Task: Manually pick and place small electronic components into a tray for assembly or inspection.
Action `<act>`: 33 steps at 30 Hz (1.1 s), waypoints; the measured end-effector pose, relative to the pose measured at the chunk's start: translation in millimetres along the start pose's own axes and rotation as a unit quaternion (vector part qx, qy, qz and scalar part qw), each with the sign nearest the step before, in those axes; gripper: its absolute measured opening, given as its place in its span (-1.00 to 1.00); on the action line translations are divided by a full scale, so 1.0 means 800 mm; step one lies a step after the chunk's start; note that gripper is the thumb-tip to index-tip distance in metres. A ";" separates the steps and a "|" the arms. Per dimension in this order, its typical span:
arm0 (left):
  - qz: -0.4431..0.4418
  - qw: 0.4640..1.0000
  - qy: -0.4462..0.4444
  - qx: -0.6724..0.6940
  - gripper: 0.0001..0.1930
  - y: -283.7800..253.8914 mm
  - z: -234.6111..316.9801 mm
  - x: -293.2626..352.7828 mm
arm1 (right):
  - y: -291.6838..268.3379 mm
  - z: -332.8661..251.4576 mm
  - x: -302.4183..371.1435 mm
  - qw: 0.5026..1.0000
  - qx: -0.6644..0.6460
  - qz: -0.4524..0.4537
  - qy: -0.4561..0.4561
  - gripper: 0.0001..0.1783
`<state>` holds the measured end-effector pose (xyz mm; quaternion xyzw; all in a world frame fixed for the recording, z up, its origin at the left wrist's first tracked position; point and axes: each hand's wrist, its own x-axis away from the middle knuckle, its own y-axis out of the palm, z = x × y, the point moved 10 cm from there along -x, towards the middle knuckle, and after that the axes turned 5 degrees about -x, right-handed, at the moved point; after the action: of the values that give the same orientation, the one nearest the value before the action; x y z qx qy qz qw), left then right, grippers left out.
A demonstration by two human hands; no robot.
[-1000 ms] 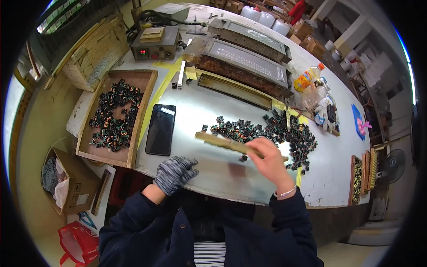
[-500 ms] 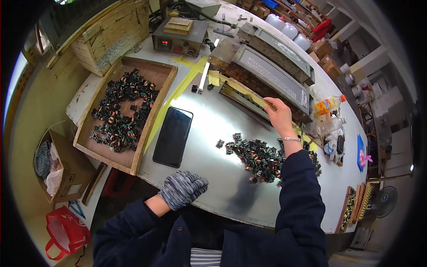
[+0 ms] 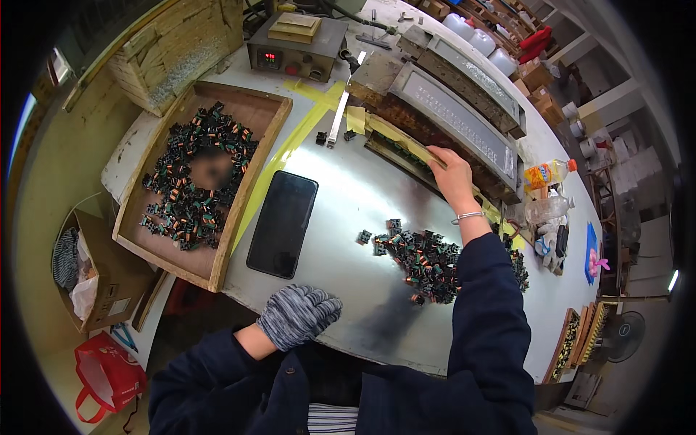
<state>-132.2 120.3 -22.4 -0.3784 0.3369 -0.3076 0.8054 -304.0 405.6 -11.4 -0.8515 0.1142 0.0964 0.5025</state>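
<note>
My right hand [image 3: 454, 174], bare with a bracelet on the wrist, grips the near end of a long narrow strip [image 3: 402, 138] with a yellowish edge. Small dark parts line this strip, which lies against a long metal-topped bath [image 3: 453, 119]. My left hand [image 3: 301, 315], in a grey knitted glove, rests curled in a loose fist at the near table edge; nothing shows in it. Between my forearms and the strip lies a heap of small black coil components [image 3: 424, 264] with copper windings, partly hidden by my right sleeve. A black phone [image 3: 283, 225] lies left of the heap.
At the left, a wooden tray [image 3: 281, 119] holds many similar components. A control box [image 3: 297, 47] with a red display stands behind it. Metal tweezers [image 3: 338, 116] and loose parts lie near the strip. Plastic bottles [image 3: 549, 174] stand at the right.
The whole view has shifted and turned slightly. My right hand stays on the strip's near end, its fingers a little differently placed; my left fist stays put.
</note>
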 end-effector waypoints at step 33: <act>-0.005 1.000 0.003 0.013 -0.83 0.022 -0.014 -0.057 | -0.104 0.133 -0.153 0.984 -0.153 -0.013 0.093 -0.66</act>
<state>-163.3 159.2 -28.6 -0.3689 0.3330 -0.3174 0.8076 -402.2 549.6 41.4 -0.9252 0.1326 0.0268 0.3545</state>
